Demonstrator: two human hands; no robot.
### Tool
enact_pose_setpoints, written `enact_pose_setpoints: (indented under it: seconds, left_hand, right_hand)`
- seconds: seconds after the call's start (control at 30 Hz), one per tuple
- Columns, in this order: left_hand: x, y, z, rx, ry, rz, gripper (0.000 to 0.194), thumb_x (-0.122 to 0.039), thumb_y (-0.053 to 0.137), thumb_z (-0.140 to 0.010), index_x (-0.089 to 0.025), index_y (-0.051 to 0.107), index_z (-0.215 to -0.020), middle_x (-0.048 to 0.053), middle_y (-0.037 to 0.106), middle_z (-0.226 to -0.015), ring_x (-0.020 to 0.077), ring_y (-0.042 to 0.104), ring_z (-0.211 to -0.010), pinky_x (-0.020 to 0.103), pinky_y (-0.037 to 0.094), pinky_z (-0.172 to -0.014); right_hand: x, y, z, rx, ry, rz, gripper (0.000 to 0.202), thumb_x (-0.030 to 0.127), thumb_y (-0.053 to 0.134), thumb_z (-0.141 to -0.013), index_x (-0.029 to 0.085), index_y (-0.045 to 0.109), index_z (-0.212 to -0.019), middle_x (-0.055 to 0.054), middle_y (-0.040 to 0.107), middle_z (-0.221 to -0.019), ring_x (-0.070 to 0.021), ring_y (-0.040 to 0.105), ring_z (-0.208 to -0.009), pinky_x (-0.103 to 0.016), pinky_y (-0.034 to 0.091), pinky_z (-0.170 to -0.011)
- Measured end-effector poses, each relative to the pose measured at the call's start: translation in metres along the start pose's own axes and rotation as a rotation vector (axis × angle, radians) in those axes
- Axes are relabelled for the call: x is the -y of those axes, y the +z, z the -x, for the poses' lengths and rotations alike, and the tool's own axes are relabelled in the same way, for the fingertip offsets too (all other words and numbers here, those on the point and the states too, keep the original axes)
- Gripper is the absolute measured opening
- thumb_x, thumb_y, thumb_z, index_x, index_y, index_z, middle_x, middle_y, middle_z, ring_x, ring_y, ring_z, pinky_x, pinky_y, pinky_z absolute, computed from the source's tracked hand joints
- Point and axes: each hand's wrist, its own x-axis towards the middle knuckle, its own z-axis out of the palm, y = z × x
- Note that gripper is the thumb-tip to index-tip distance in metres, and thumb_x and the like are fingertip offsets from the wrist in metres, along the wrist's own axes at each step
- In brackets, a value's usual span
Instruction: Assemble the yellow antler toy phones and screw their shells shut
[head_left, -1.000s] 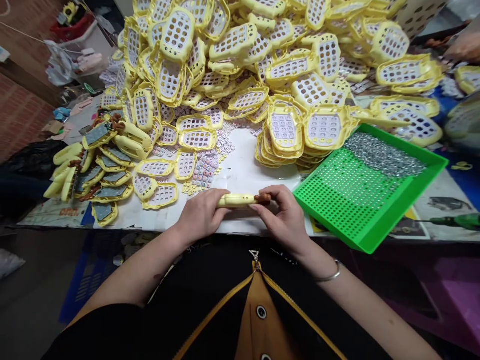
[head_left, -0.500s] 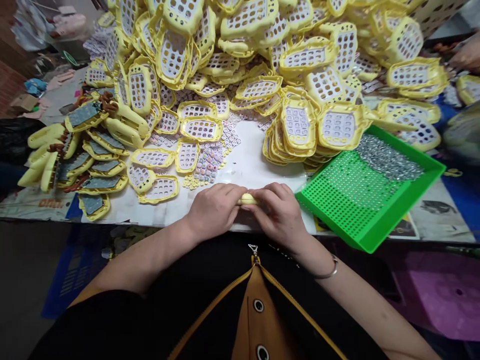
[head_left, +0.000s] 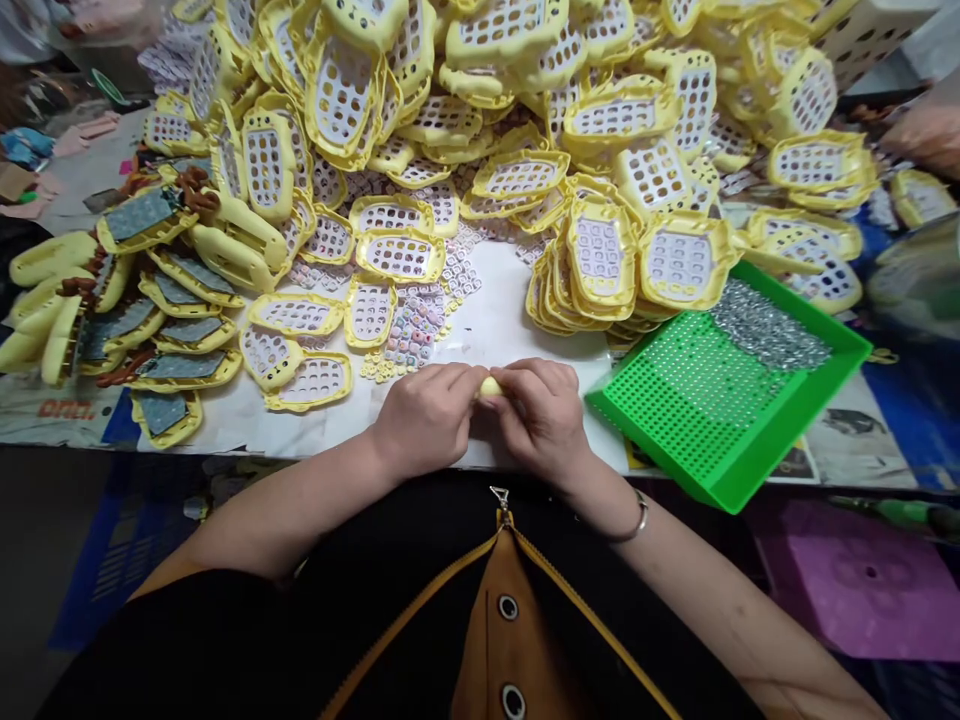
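Note:
At the table's front edge, my left hand [head_left: 426, 418] and my right hand [head_left: 546, 412] meet, both closed around one small yellow plastic piece [head_left: 490, 387]. Only its rounded middle shows between my fingertips; the rest is hidden. Just beyond my hands lies bare white table surface [head_left: 491, 310]. Behind and to the right of it rises a stack of yellow shells [head_left: 600, 250] with white button inserts. Small yellow bits [head_left: 381, 366] and printed button sheets [head_left: 411, 325] lie behind my left hand.
A green perforated tray [head_left: 675, 385] with a heap of small silvery parts [head_left: 765, 325] stands at the right. Large piles of yellow shells [head_left: 345, 100] fill the back. Yellow shells with grey panels [head_left: 161, 412] lie at the left. A pink stool [head_left: 862, 575] is below the table, right.
My hands have drawn slightly closer together around the yellow piece, and less of it shows. The view has shifted a little.

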Motion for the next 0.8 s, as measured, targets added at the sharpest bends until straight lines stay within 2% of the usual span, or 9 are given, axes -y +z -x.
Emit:
enact_pose_setpoints:
  seconds: [0.13,0.2,0.33,0.43,0.53,0.67,0.8]
  left_hand:
    - [0.011,-0.005,0.004,-0.014,-0.037,0.226,0.026,-0.022,0.049,-0.089,-0.015,0.058,-0.112,0.009,0.070,-0.105,0.0201,0.066,-0.095,0.034,0.053,-0.084]
    - [0.015,-0.007,0.010,-0.067,-0.073,0.298,0.026,-0.025,0.051,-0.090,-0.014,0.058,-0.113,0.010,0.070,-0.106,0.0180,0.066,-0.096,0.032,0.053,-0.084]
    - [0.012,-0.001,0.017,-0.187,-0.074,0.299,0.021,-0.021,0.050,-0.091,-0.015,0.061,-0.108,0.009,0.072,-0.098,0.0164,0.067,-0.090,0.030,0.055,-0.081]
    - [0.009,0.004,0.016,-0.251,-0.076,0.242,0.021,-0.022,0.049,-0.089,-0.016,0.063,-0.104,0.009,0.072,-0.092,0.0179,0.068,-0.084,0.032,0.056,-0.077]
    - [0.013,0.005,0.014,-0.243,-0.096,0.289,0.023,-0.026,0.050,-0.089,-0.017,0.064,-0.104,0.008,0.073,-0.092,0.0184,0.069,-0.085,0.033,0.056,-0.078]
    - [0.022,0.001,0.019,-0.179,-0.185,0.396,0.027,-0.029,0.052,-0.089,-0.017,0.062,-0.112,0.009,0.072,-0.106,0.0174,0.068,-0.094,0.032,0.055,-0.083]
    - [0.022,0.003,0.028,-0.252,-0.167,0.346,0.023,-0.026,0.049,-0.092,-0.016,0.063,-0.107,0.007,0.073,-0.098,0.0159,0.069,-0.090,0.028,0.054,-0.082]
  right_hand:
    - [-0.005,-0.001,-0.004,0.026,0.010,-0.023,0.013,0.030,0.051,-0.091,0.022,0.057,-0.098,-0.006,0.064,-0.085,-0.0205,0.057,-0.079,-0.036,0.039,-0.072]
    - [-0.007,0.000,-0.004,0.014,-0.002,-0.024,0.014,0.030,0.050,-0.092,0.021,0.056,-0.101,-0.007,0.065,-0.089,-0.0209,0.058,-0.082,-0.036,0.039,-0.073]
    - [-0.006,0.003,0.000,0.021,-0.024,-0.031,0.018,0.030,0.054,-0.090,0.023,0.057,-0.107,-0.006,0.068,-0.096,-0.0213,0.060,-0.085,-0.037,0.036,-0.076]
    - [-0.004,0.006,0.001,-0.017,-0.023,-0.025,0.021,0.029,0.055,-0.089,0.025,0.058,-0.109,-0.004,0.070,-0.093,-0.0210,0.061,-0.082,-0.038,0.034,-0.076]
    - [-0.004,0.008,-0.001,-0.030,-0.023,-0.033,0.020,0.030,0.054,-0.090,0.025,0.058,-0.109,-0.004,0.071,-0.091,-0.0207,0.062,-0.081,-0.037,0.034,-0.075]
    - [-0.006,0.007,-0.003,0.005,0.002,-0.017,0.019,0.033,0.054,-0.091,0.023,0.059,-0.107,-0.005,0.070,-0.092,-0.0205,0.062,-0.082,-0.035,0.036,-0.074]
    - [-0.010,0.007,0.000,-0.016,-0.012,-0.055,0.021,0.033,0.053,-0.092,0.023,0.058,-0.110,-0.007,0.069,-0.099,-0.0215,0.063,-0.089,-0.037,0.039,-0.078]
